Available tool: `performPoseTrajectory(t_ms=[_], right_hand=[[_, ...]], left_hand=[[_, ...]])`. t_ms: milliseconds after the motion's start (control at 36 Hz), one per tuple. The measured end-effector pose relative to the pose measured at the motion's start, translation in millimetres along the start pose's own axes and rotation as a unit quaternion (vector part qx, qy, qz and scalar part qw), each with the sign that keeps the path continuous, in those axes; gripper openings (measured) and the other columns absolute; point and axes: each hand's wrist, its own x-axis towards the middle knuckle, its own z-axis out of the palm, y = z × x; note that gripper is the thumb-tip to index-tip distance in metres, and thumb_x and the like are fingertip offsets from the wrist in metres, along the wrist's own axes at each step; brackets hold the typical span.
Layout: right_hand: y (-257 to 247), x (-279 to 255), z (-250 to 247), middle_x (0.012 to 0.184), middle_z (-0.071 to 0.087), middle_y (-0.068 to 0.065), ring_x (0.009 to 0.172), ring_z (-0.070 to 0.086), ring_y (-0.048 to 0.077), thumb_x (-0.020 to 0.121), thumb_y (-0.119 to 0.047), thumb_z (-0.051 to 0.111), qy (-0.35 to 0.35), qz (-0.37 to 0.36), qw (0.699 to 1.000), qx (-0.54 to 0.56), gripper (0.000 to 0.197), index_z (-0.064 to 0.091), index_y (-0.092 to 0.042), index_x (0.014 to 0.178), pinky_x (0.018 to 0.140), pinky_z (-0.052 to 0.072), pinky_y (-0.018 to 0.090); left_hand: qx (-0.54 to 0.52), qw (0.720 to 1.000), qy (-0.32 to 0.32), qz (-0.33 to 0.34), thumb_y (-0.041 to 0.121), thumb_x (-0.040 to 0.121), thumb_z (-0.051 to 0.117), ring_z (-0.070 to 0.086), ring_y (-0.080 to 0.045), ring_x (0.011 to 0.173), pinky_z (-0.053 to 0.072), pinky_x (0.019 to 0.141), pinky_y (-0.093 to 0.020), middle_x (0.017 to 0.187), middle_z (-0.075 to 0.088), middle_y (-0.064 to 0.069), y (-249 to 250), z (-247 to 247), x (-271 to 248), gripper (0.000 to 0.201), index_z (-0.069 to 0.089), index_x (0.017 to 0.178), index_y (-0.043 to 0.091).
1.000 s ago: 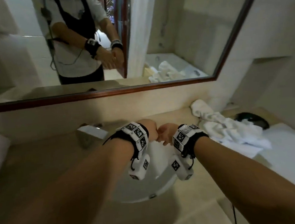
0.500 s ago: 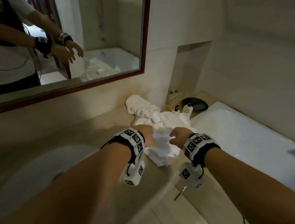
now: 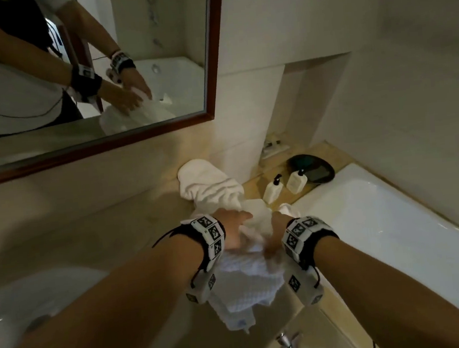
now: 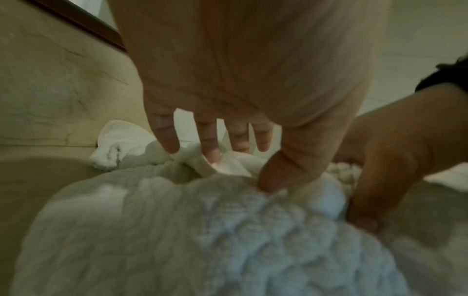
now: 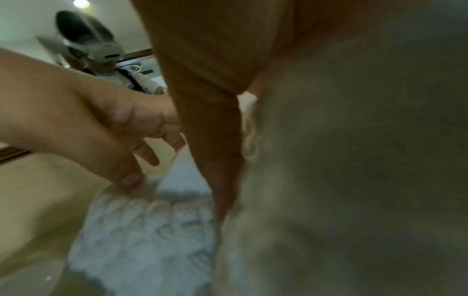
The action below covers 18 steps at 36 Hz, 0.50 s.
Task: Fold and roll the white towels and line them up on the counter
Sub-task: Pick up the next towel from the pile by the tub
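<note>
A white waffle-weave towel point(image 3: 246, 283) lies crumpled at the counter's right end, one part hanging over the front edge. A second white terry towel point(image 3: 207, 184) is bunched behind it against the wall. My left hand point(image 3: 242, 224) rests on the waffle towel point(image 4: 202, 230) with fingers straight and spread and the thumb pressing into a ridge of cloth. My right hand point(image 3: 273, 232) is beside it, buried in the same towel. In the right wrist view its thumb point(image 5: 217, 164) lies along cloth bunched against the palm. The right fingers are hidden.
A round white sink point(image 3: 39, 301) sits at lower left. The framed mirror point(image 3: 207, 64) hangs behind the beige counter point(image 3: 116, 225). Two pump bottles point(image 3: 272, 189) and a dark dish point(image 3: 311, 168) stand on the ledge by the white bathtub point(image 3: 394, 228).
The view swung right from the sink to the towel pile. Both hands moved from above the basin onto the waffle towel, and the right hand sank into the cloth.
</note>
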Motion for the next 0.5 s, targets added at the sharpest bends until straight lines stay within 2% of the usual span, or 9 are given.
performPoseTrajectory(t_ms=[83,139,222,278,333,361,389,444,500], right_hand=[[4,11,-25,0.119,0.054,0.004,0.102,0.057,0.030,0.067,-0.042,0.076,-0.024,-0.053,0.998,-0.028,0.074,0.036,-0.026,0.127,0.086,0.051,0.042],[0,19,-49,0.104,0.053,0.007,0.088,0.054,0.025,0.073,-0.028,0.076,-0.035,-0.091,0.995,-0.012,0.060,0.040,-0.018,0.119,0.076,0.049,0.035],[-12,20,-80,0.100,0.055,0.000,0.079,0.052,0.012,0.071,0.000,0.076,-0.043,-0.197,0.979,0.015,0.053,0.041,-0.020,0.106,0.062,0.043,0.020],[-19,17,-99,0.097,0.050,-0.010,0.075,0.050,-0.010,0.069,0.015,0.072,-0.054,-0.277,0.958,0.043,0.051,0.049,-0.009,0.107,0.064,0.038,0.002],[-25,15,-113,0.104,0.056,0.000,0.078,0.052,-0.020,0.066,0.023,0.066,-0.031,-0.344,0.936,0.062,0.050,0.057,0.000,0.110,0.071,0.036,-0.003],[-29,12,-117,0.107,0.061,0.004,0.082,0.054,-0.016,0.067,0.021,0.064,-0.011,-0.358,0.931,0.078,0.049,0.060,-0.002,0.110,0.075,0.039,0.001],[-33,8,-121,0.110,0.064,0.006,0.090,0.058,-0.005,0.069,0.017,0.063,0.014,-0.374,0.924,0.075,0.048,0.062,-0.006,0.110,0.080,0.043,0.008],[-41,-2,-129,0.112,0.065,0.005,0.100,0.060,0.015,0.072,0.006,0.067,0.064,-0.400,0.913,0.055,0.049,0.061,-0.013,0.117,0.086,0.047,0.023],[-48,-11,-135,0.109,0.061,0.000,0.097,0.059,0.018,0.074,-0.009,0.074,0.114,-0.416,0.900,0.059,0.053,0.053,-0.015,0.122,0.082,0.048,0.027]], left_hand=[[0.004,1.000,0.001,-0.025,0.037,0.083,0.057,0.044,-0.028,0.130,0.042,0.103,-0.040,0.149,0.040,-0.003,1,-16,10,0.078,0.018,0.149,0.034],[0.004,0.999,0.007,-0.046,0.048,0.075,0.057,0.051,-0.029,0.121,0.048,0.096,-0.041,0.146,0.043,-0.005,0,-29,14,0.088,0.010,0.149,0.037],[-0.036,0.996,0.003,-0.079,0.050,0.064,0.062,0.060,-0.026,0.100,0.054,0.080,-0.037,0.133,0.054,-0.006,-3,-47,16,0.108,-0.005,0.148,0.039],[-0.027,0.997,0.043,-0.065,0.048,0.060,0.070,0.059,-0.021,0.090,0.053,0.074,-0.034,0.111,0.060,-0.001,-3,-61,12,0.110,0.007,0.149,0.030],[-0.035,0.993,0.106,-0.031,0.044,0.058,0.078,0.052,-0.019,0.104,0.049,0.087,-0.037,0.117,0.052,0.002,-3,-72,8,0.097,0.033,0.140,0.022],[-0.061,0.990,0.125,-0.012,0.038,0.059,0.080,0.049,-0.018,0.110,0.046,0.095,-0.036,0.123,0.050,0.002,-4,-76,6,0.088,0.040,0.137,0.021],[-0.091,0.986,0.136,-0.007,0.032,0.062,0.079,0.050,-0.019,0.112,0.045,0.097,-0.036,0.125,0.052,0.001,-8,-78,4,0.077,0.048,0.131,0.021],[-0.124,0.978,0.164,-0.019,0.028,0.069,0.075,0.058,-0.023,0.106,0.049,0.094,-0.039,0.113,0.062,-0.003,-11,-84,-5,0.046,0.059,0.111,0.021],[-0.149,0.967,0.203,-0.030,0.027,0.076,0.073,0.061,-0.025,0.098,0.051,0.090,-0.043,0.104,0.065,-0.007,-15,-92,-17,0.026,0.059,0.097,0.018]])
